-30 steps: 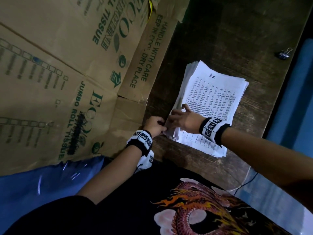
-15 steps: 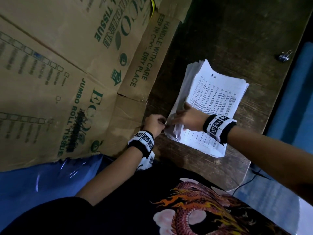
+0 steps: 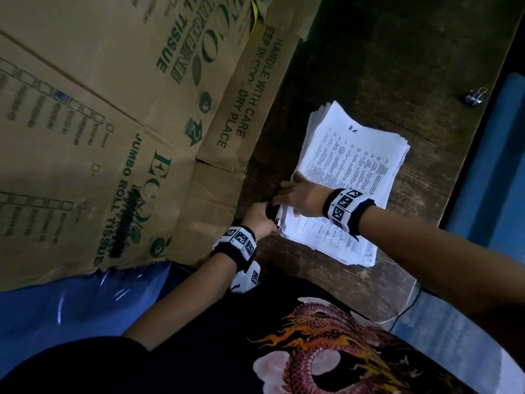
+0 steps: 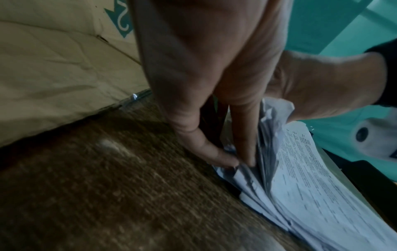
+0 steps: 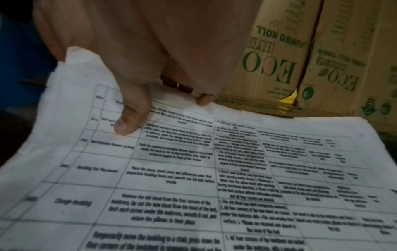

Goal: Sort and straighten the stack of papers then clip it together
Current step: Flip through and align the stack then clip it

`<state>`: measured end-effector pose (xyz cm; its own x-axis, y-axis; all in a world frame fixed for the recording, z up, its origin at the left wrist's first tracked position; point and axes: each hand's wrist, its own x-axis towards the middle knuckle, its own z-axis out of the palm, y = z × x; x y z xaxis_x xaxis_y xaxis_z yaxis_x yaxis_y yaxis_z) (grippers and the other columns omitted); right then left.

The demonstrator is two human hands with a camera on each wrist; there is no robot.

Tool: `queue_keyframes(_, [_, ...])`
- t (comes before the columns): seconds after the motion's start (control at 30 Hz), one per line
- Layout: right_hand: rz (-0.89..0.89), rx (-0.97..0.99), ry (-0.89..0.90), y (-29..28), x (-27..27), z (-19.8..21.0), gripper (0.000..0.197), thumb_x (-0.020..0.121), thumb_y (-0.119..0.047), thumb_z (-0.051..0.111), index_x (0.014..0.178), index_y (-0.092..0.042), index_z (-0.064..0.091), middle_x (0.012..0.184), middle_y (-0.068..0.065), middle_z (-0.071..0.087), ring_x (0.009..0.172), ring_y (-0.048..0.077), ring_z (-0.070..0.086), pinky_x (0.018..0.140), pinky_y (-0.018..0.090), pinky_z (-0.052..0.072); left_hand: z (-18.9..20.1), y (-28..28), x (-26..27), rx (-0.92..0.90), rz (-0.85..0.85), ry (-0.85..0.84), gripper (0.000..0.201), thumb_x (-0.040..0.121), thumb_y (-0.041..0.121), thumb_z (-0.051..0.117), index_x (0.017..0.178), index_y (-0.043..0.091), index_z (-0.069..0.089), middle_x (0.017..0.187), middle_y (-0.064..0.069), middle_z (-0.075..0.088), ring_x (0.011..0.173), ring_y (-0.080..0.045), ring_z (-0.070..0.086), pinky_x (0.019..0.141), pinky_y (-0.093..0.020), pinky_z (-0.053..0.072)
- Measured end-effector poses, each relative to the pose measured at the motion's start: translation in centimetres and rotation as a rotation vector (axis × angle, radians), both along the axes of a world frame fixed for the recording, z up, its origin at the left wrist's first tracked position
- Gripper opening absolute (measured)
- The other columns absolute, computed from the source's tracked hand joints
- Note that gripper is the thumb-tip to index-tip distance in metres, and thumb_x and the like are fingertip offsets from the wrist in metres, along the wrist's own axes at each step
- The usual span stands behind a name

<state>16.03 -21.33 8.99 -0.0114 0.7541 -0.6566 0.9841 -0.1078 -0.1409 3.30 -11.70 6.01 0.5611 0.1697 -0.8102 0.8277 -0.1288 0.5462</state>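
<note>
Straightening step, clip not yet on. Stack of papers (image 3: 352,177) lies on the tabletop (image 3: 403,66). Our left hand (image 3: 260,216) pinches its ragged corner; right hand (image 3: 301,191) grips the top sheets, apparently. Next: square edges, fetch binder clip (image 3: 474,96).

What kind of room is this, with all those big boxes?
Probably a storeroom or back office: big cardboard cartons printed "Jumbo Roll Tissue" stand stacked beside a worn wooden table holding a stack of printed papers.

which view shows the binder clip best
The head view: the binder clip lies alone on the wooden table, beyond the paper stack, unobstructed though small. Neither wrist view shows it; they frame only the hands and papers.
</note>
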Motion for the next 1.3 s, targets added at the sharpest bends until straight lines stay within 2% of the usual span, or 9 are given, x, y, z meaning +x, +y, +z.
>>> queue_keyframes(0.1, [0.006, -0.019, 0.030, 0.0, -0.3, -0.3, 0.063, 0.089, -0.013, 0.062, 0.144, -0.027, 0.037, 0.148, 0.001, 0.040, 0.141, 0.022, 0.023, 0.112, 0.047, 0.017, 0.0, 0.0, -0.4, 0.036, -0.051, 0.014, 0.059, 0.058, 0.001, 0.087, 0.112, 0.009, 0.063, 0.111, -0.007, 0.068, 0.104, -0.023, 0.060, 0.094, -0.039, 0.050])
queue_keyframes(0.23, [-0.023, 0.028, 0.053, -0.1, -0.2, 0.3, 0.056, 0.086, -0.013, 0.066, 0.138, -0.025, 0.047, 0.149, 0.006, 0.032, 0.139, 0.028, 0.027, 0.110, 0.048, 0.021, -0.4, -0.6, -0.7, 0.073, -0.064, -0.009, 0.069, 0.050, 0.009, 0.092, 0.112, 0.010, 0.063, 0.111, -0.002, 0.069, 0.105, -0.022, 0.063, 0.092, -0.039, 0.052])
queue_keyframes(0.4, [0.055, 0.155, 0.090, -1.4, 0.2, 0.5, 0.046, 0.070, -0.012, 0.082, 0.112, -0.024, 0.067, 0.120, -0.001, 0.063, 0.117, 0.032, 0.051, 0.091, 0.048, 0.037, -0.6, -0.4, -0.7, 0.127, -0.086, -0.049, 0.065, 0.060, 0.008, 0.088, 0.117, 0.008, 0.059, 0.115, -0.008, 0.067, 0.109, -0.024, 0.060, 0.093, -0.035, 0.048])
queue_keyframes(0.53, [0.066, 0.001, 0.060, -1.3, 0.5, 0.6, 0.043, 0.093, -0.011, 0.058, 0.132, -0.029, 0.055, 0.138, -0.009, 0.053, 0.142, 0.024, 0.024, 0.109, 0.049, 0.017, -0.9, -0.1, -0.8, 0.087, -0.071, -0.057, 0.058, 0.065, 0.004, 0.084, 0.118, 0.007, 0.061, 0.114, -0.011, 0.068, 0.108, -0.025, 0.061, 0.091, -0.031, 0.048])
queue_keyframes(0.67, [0.111, -0.142, 0.069, -0.5, 0.7, 0.4, 0.044, 0.093, -0.009, 0.055, 0.134, -0.026, 0.055, 0.147, -0.006, 0.047, 0.150, 0.021, 0.010, 0.115, 0.055, 0.004, -1.2, -0.2, -0.8, 0.091, -0.083, -0.067, 0.049, 0.064, 0.005, 0.083, 0.110, 0.014, 0.067, 0.109, -0.009, 0.071, 0.105, -0.026, 0.064, 0.093, -0.041, 0.053])
queue_keyframes(0.87, [0.123, -0.194, 0.047, 0.5, -0.3, 0.6, 0.054, 0.094, -0.009, 0.055, 0.142, -0.030, 0.043, 0.150, -0.006, 0.041, 0.150, 0.022, 0.005, 0.115, 0.061, 0.000, -1.3, -0.2, -0.7, 0.102, -0.074, -0.040, 0.050, 0.071, -0.002, 0.071, 0.118, 0.012, 0.063, 0.113, -0.011, 0.068, 0.107, -0.028, 0.062, 0.096, -0.045, 0.050])
queue_keyframes(1.0, [0.096, -0.205, -0.002, 0.0, -1.0, -0.2, 0.063, 0.094, -0.016, 0.057, 0.148, -0.032, 0.030, 0.160, -0.002, 0.018, 0.150, 0.028, -0.003, 0.115, 0.062, 0.001, -2.0, 0.1, -0.8, 0.018, -0.008, -0.012, 0.028, 0.074, -0.007, 0.059, 0.097, 0.007, 0.065, 0.100, -0.018, 0.068, 0.097, -0.032, 0.064, 0.090, -0.050, 0.053])
queue_keyframes(1.07, [0.097, -0.178, -0.002, -0.6, -1.2, -0.3, 0.066, 0.093, -0.013, 0.057, 0.149, -0.033, 0.027, 0.161, -0.003, 0.013, 0.150, 0.030, -0.003, 0.115, 0.062, 0.005, -2.3, 0.2, -0.7, 0.000, 0.039, 0.000, 0.022, 0.077, -0.004, 0.055, 0.094, 0.004, 0.066, 0.094, -0.020, 0.068, 0.093, -0.034, 0.065, 0.086, -0.052, 0.055])
queue_keyframes(1.3, [0.115, -0.009, -0.008, -2.2, -1.3, -0.1, 0.055, 0.095, -0.004, 0.050, 0.142, -0.032, 0.042, 0.149, -0.007, 0.042, 0.148, 0.025, 0.012, 0.113, 0.060, 0.011, -2.0, 0.1, -0.5, -0.062, 0.115, 0.014, 0.013, 0.075, -0.006, 0.057, 0.085, -0.003, 0.065, 0.088, -0.026, 0.068, 0.088, -0.036, 0.068, 0.081, -0.053, 0.057])
